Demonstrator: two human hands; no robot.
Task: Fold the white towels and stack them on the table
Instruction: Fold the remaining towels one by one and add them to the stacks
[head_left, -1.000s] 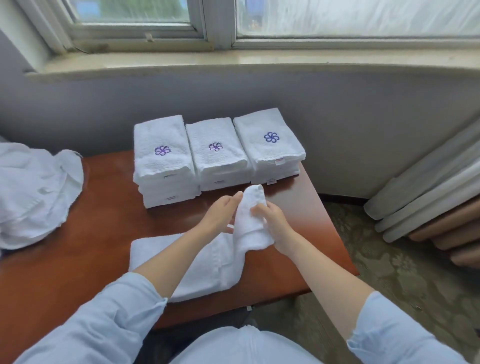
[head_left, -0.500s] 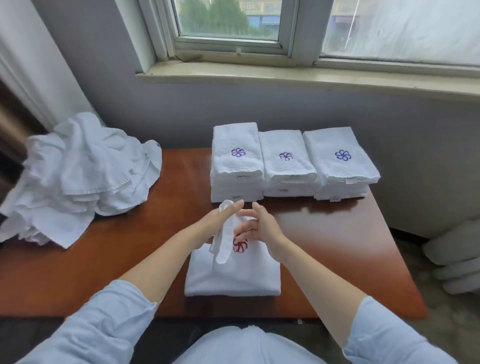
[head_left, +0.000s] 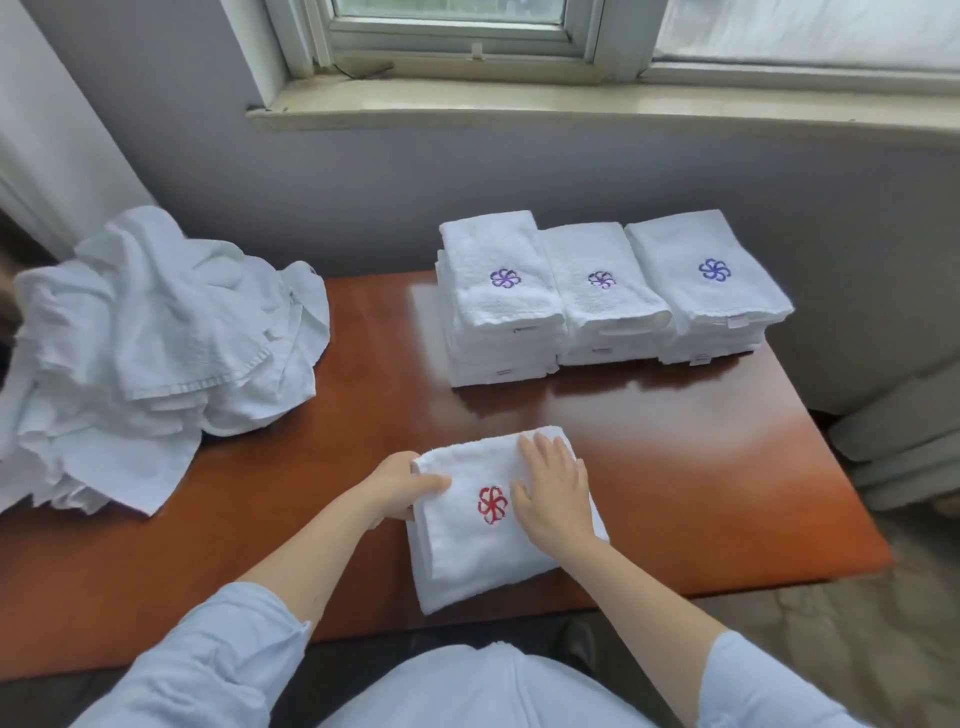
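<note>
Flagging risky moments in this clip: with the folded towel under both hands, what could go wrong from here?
1. The left hand grips only one edge of the folded towel while the right hand presses flat on it. Lifting it that way may let the layers fall open.
2. The tallest stack has uneven layers, so one more towel could tip it.

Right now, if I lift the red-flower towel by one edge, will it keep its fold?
Probably not: the folded towel is soft terry, like the limp heap at left, so its layers would likely sag open. With the left hand gripping one edge and the right hand flat on top, it seems light, and should slide easily on the glossy table.
</note>
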